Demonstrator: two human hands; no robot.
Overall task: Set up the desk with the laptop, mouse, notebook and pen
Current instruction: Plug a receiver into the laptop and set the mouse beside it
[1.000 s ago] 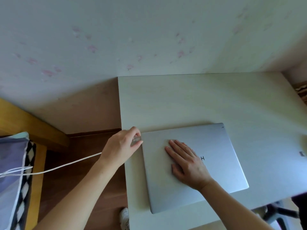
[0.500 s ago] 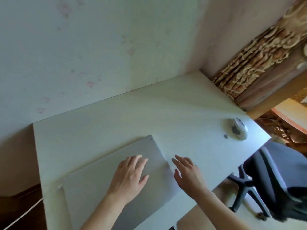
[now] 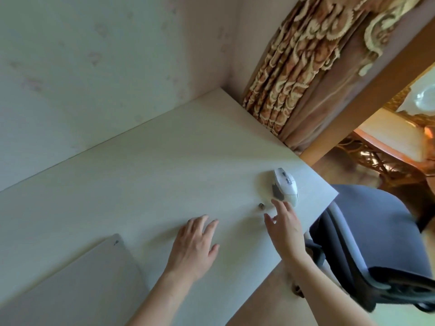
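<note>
The mouse (image 3: 285, 188) lies near the right corner of the desk (image 3: 153, 165), and from the right hand (image 3: 286, 228) it is at about 12 o'clock, so close that the longest fingertip is almost at its near end. Its long axis runs roughly from 11 to 5 o'clock, toward the hand. The right hand is open with spread fingers and holds nothing, the left hand (image 3: 194, 247) is also open and empty, farther away at about 8 o'clock from the mouse, and the closed laptop (image 3: 70, 283) lies at the lower left.
</note>
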